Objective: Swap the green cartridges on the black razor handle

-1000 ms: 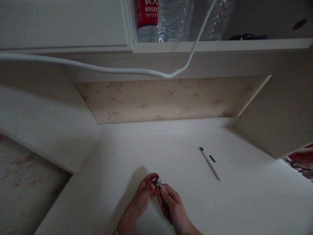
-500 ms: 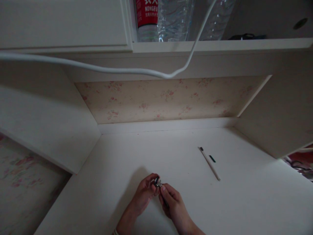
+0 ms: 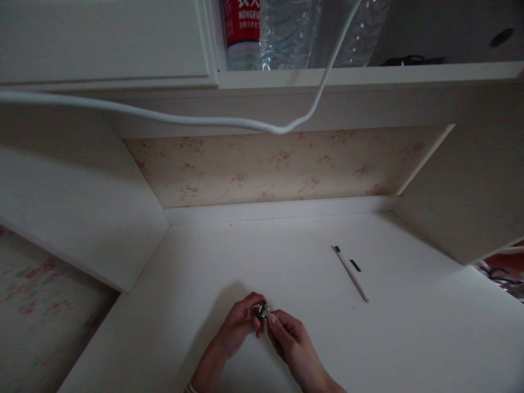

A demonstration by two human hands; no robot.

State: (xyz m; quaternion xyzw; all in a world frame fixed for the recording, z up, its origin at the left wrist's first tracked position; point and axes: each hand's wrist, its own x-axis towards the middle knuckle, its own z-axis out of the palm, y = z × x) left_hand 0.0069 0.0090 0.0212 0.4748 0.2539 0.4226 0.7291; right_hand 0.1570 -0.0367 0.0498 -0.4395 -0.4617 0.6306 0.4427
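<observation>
Near the front of the white desk, my left hand pinches a small black-and-silver metal piece between thumb and fingers. My right hand is closed, its thumb and index finger gripping the silvery side of the same piece. The two hands meet at it, fingertips almost touching. It is too small and dark to tell its kind. To the right of my hands lies a slim white pen-like stick with a dark end, slanting across the desktop. A short dark green strip lies just beside it.
A white cable hangs across the view above the desk. Overhead, a shelf holds clear plastic bottles, a red-labelled bottle and a dark item. White panels flank the desk, with floral wallpaper behind.
The small metal piece has turned slightly in my fingers and both hands have shifted a little downward. The stick and strip have stayed put.
</observation>
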